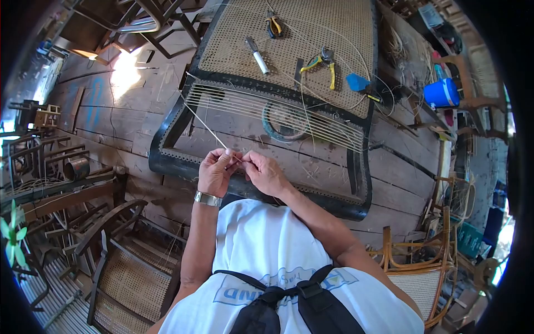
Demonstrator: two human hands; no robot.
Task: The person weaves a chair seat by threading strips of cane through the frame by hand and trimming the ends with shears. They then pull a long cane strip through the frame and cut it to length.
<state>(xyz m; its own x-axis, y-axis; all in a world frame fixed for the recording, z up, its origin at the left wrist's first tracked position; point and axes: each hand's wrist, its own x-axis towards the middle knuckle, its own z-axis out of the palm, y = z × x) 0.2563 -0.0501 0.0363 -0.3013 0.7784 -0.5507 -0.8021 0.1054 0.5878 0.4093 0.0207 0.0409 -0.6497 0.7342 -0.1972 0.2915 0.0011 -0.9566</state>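
Observation:
My left hand (214,171), with a metal watch on its wrist, pinches a thin pale cane strand (207,128) that runs up to the left corner of a dark chair frame (359,192). Close beside it, my right hand (266,175) has its fingertips closed on a thin end of the strand. Both hands are over the open, unwoven part of the frame. Several parallel strands (245,99) cross that opening below the finished cane panel (328,33). Lying on the panel are a white-handled tool (257,56), pliers (273,25), yellow-handled cutters (321,64) and a blue object (357,82).
Loose cane strands curl over the panel's right side. A round greenish-rimmed object (267,125) is on the plank floor under the strands. Chairs with cane seats (133,284) stand at lower left and lower right. A blue jug (442,93) is at right.

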